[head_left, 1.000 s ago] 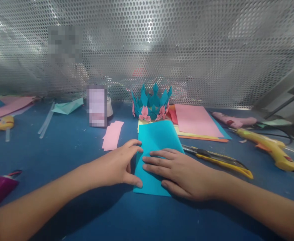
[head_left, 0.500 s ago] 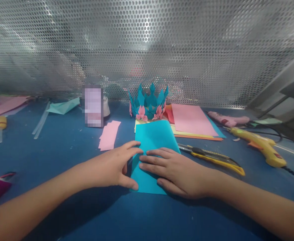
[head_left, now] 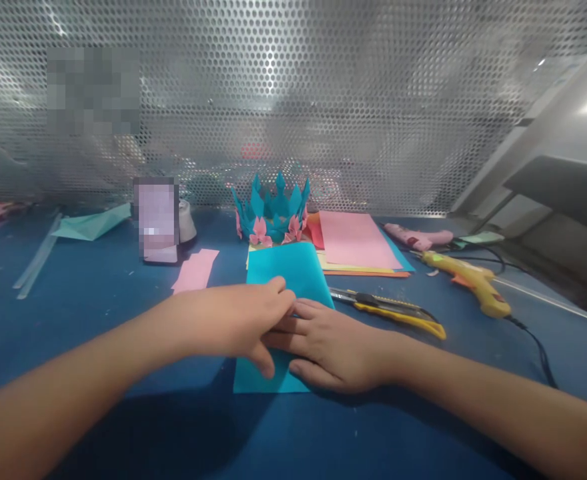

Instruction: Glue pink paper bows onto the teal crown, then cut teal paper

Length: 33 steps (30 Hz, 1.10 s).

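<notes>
At the middle of a blue tabletop [head_left: 293, 440], a folded-looking sheet of bright turquoise paper [head_left: 293, 267] lies with one short edge toward the person and the other near a paper crown. The right hand [head_left: 336, 350] rests flat on the paper's right side, fingers extended toward the left and only slightly parted. The left hand [head_left: 248, 319] comes in from the other side, palm down, its thumb held apart over the lower part of the sheet and its bent fingers lying across the right hand's fingertips. Whether the left fingertips press down or hover just above cannot be told from this angle.

Beyond the sheet stands the turquoise paper crown [head_left: 275, 231], its pointed tips upright and pink paper flowers [head_left: 260, 233] around its base. Just to its right is a stack of coloured paper topped by a pink sheet [head_left: 358, 240]. A yellow-handled utility knife [head_left: 393, 310] lies right of the turquoise paper, blade end toward it; farther right are a yellow hot-glue gun [head_left: 473, 283] and, behind that, a pink glue gun [head_left: 418, 238].

On the left, pink paper strips [head_left: 197, 271] overlap beyond the left forearm. Behind them stands a blurred upright slab, probably a phone [head_left: 157, 220]. Farther left lie mint-green paper [head_left: 93, 225] and two clear glue sticks [head_left: 41, 258]. A perforated metal panel [head_left: 293, 87] rises behind everything.
</notes>
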{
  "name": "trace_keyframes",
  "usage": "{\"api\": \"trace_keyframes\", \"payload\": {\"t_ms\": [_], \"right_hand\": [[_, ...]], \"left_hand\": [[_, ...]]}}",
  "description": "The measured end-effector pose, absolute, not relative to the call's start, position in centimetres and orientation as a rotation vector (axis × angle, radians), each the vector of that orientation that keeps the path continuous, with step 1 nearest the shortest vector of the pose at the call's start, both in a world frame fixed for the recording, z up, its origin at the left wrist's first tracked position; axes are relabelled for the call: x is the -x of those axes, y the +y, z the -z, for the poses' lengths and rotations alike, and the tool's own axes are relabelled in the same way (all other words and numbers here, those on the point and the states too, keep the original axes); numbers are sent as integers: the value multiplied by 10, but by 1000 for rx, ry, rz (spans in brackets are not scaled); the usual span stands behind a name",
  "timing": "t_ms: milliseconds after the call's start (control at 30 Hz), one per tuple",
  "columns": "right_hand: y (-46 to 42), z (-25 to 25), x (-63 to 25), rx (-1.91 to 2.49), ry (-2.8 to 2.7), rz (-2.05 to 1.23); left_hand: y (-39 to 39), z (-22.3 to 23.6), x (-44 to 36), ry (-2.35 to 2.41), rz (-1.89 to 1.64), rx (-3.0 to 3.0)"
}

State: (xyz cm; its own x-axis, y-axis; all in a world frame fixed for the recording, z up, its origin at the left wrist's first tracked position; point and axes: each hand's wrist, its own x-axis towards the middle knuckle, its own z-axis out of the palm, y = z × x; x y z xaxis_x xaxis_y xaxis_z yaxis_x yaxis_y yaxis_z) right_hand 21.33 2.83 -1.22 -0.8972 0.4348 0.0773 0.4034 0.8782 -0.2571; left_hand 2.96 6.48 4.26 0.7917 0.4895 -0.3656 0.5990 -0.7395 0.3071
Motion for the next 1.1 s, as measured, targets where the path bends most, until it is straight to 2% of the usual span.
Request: {"api": "trace_keyframes", "payload": {"t_ms": [200, 333, 533, 733, 800, 900, 967, 1100], "right_hand": [[30, 15, -216, 585, -2897, -353], [28, 18, -219, 664, -2884, -400], [27, 16, -217, 655, -2903, -457], [20, 17, -223, 435, -2903, -17], [19, 10, -234, 538, -2799, 120], [26, -6, -259, 1143, -2588, 256], [36, -14, -276, 1498, -2568, 206], [51, -17, -296, 1714, -2691, -224]], "left_hand": [[83, -51, -39, 669, 331, -2636], [88, -44, -47, 458, 25, -2536], [84, 5, -60, 278, -406, -2520], [82, 17, -54, 242, -475, -2441], [82, 17, -54, 229, -460, -2492], [81, 19, -54, 248, -453, -2593], [80, 20, -55, 250, -457, -2632], [79, 23, -56, 256, -455, -2660]]}}
